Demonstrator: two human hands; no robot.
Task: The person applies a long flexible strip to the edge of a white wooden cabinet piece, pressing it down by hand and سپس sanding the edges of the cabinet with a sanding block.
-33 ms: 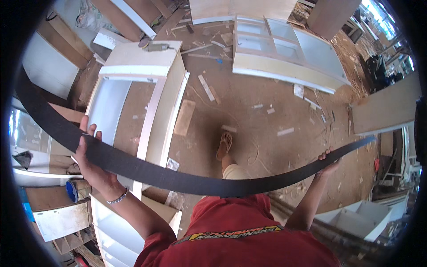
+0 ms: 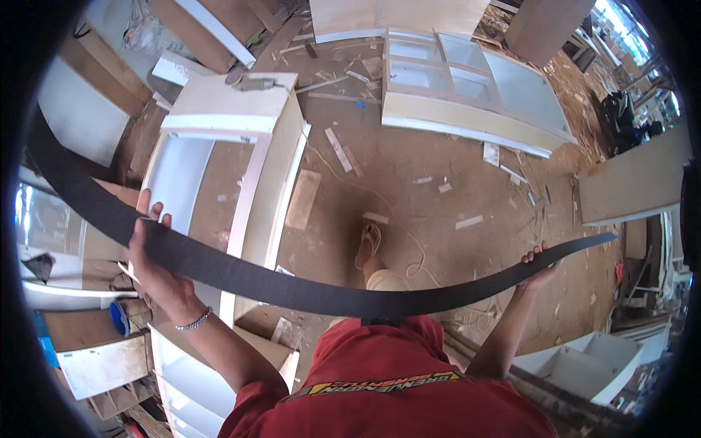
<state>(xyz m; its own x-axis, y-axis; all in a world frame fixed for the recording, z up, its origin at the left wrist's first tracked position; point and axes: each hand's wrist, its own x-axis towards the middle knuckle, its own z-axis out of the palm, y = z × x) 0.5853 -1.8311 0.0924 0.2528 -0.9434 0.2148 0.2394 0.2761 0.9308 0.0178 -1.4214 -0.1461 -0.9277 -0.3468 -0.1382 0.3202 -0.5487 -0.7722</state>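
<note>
A long, dark, narrow board (image 2: 292, 285) stretches across in front of my body, from the far left rim to the right side; its edges look curved in this view. My left hand (image 2: 157, 252) is closed around its left part, fingertips at the far edge and thumb over the dark face. Farther along to the right, my right hand (image 2: 539, 269) grips the board near its right end, with fingertips curled over the far edge. The middle of the board passes close to my red shirt.
An unfinished cabinet frame (image 2: 252, 197) stands at left, with a corded power tool (image 2: 252, 82) on top. Another compartmented cabinet (image 2: 467, 113) lies at the back right. Offcuts (image 2: 338, 150) and a thin cord (image 2: 418, 266) lie on the floor near my sandalled foot (image 2: 368, 247).
The view has shifted slightly, so the floor and my foot appear a little lower. Both hands keep the same hold on the board.
</note>
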